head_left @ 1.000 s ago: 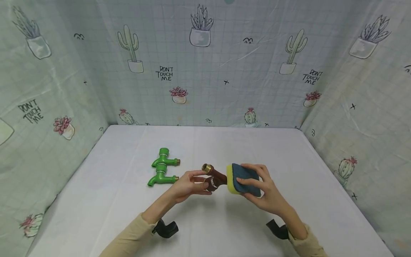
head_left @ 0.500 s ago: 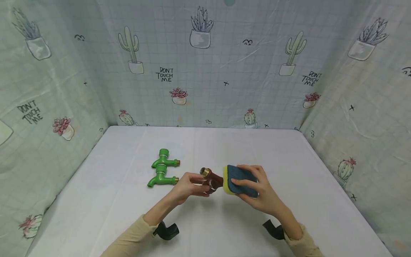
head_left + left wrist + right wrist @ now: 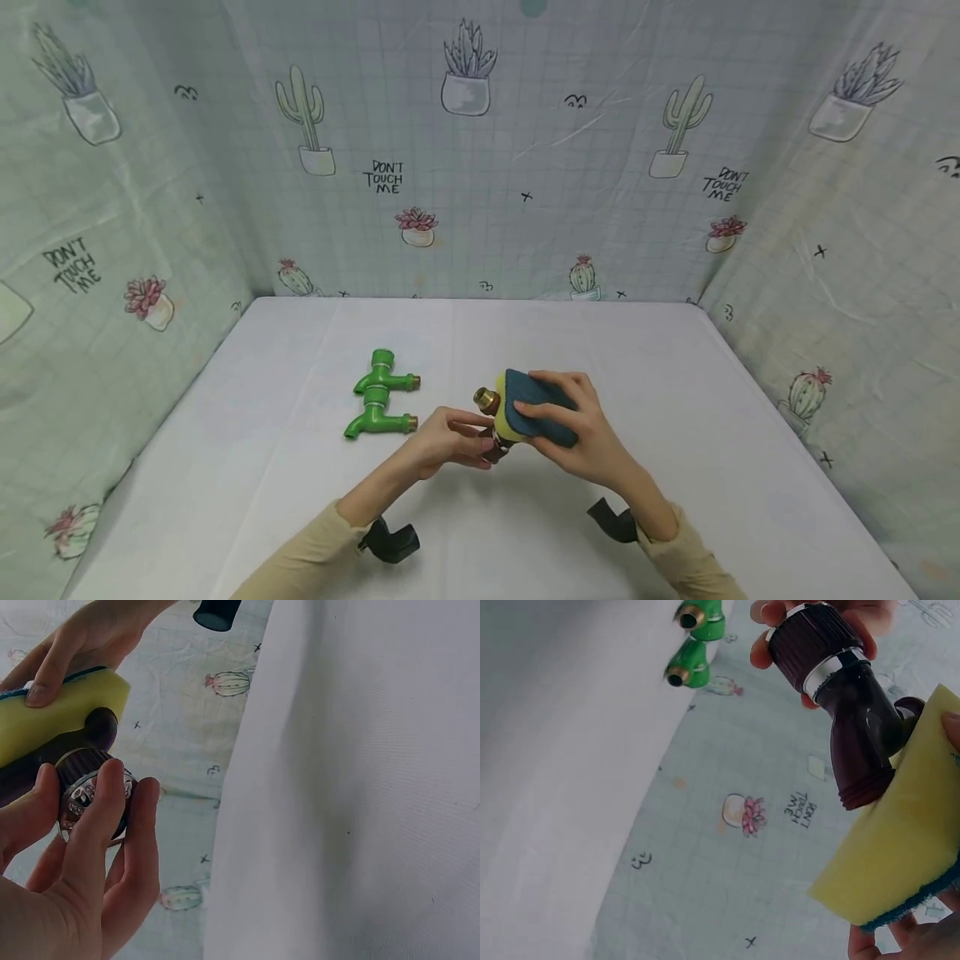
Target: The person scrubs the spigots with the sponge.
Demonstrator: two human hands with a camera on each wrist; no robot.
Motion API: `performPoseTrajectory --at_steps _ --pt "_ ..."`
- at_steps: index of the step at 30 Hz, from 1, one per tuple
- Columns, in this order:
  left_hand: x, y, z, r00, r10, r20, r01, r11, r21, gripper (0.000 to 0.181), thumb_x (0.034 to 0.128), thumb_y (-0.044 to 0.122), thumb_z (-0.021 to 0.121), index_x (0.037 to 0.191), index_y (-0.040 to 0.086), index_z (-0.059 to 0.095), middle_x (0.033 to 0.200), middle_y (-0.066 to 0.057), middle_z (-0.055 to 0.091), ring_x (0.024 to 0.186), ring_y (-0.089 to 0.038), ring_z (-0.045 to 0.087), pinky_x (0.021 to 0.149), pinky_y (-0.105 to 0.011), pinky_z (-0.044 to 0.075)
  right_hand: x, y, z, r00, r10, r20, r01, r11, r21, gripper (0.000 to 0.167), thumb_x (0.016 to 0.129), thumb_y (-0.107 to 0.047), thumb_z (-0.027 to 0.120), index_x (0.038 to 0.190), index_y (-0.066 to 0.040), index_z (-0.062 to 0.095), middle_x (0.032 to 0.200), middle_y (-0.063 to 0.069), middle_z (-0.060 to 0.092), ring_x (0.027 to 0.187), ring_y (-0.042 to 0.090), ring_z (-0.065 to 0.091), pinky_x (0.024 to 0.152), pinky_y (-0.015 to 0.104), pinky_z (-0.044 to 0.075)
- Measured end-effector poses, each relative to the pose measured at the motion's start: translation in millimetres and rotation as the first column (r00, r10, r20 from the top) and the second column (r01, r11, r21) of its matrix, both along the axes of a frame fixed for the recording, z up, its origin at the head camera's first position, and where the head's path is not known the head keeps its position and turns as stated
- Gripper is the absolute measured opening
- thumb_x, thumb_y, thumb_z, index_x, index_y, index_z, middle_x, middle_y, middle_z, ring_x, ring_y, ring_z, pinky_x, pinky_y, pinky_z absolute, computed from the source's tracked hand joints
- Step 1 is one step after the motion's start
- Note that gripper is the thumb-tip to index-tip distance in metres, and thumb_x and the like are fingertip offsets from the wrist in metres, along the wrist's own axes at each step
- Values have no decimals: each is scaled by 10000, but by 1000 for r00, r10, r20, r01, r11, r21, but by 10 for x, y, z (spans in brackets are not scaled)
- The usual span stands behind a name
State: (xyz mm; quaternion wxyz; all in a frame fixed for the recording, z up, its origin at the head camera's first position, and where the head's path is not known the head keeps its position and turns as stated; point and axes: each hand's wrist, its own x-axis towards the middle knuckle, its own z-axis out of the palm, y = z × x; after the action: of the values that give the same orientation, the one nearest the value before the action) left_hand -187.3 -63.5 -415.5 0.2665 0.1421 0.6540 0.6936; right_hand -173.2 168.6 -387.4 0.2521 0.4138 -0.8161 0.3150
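Above the table my left hand (image 3: 450,443) grips a dark red-brown tap (image 3: 862,720) by its ribbed knob (image 3: 81,769). The tap's brass threaded end (image 3: 486,398) points up and to the left in the head view. My right hand (image 3: 581,429) holds a sponge (image 3: 543,408), yellow on one side with a blue scouring layer on the other. The yellow face (image 3: 907,832) presses against the tap's body and hides part of it in the head view. The fingers of the right hand spread over the blue side.
Two green taps (image 3: 375,421) (image 3: 382,375) lie one behind the other on the white table (image 3: 300,350), left of my hands. A black wrist mount (image 3: 392,542) sits under my left forearm, another (image 3: 613,523) by the right one. Printed cloth (image 3: 480,208) walls surround the table.
The right hand has moved the sponge leftward and slightly up along the tap, from its far end over its body. My left hand has barely moved and still grips the knob.
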Motion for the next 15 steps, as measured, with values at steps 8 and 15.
performPoseTrajectory --at_steps 8,15 --pt "-16 -11 9 984 31 177 -45 996 73 439 847 73 581 1219 -114 444 1033 -188 599 827 -242 652 773 -407 534 -25 87 31 997 -58 -47 62 995 80 358 750 -292 704 1100 -283 632 1279 125 454 1076 254 364 822 481 381" --pt "-50 13 26 965 0 263 -43 987 155 168 884 148 538 1018 46 529 928 -94 607 858 -268 644 824 -418 513 -9 129 -13 966 -135 -222 174 971 166 292 829 -393 586 1107 -311 625 1272 150 457 1055 320 367 820 513 319"
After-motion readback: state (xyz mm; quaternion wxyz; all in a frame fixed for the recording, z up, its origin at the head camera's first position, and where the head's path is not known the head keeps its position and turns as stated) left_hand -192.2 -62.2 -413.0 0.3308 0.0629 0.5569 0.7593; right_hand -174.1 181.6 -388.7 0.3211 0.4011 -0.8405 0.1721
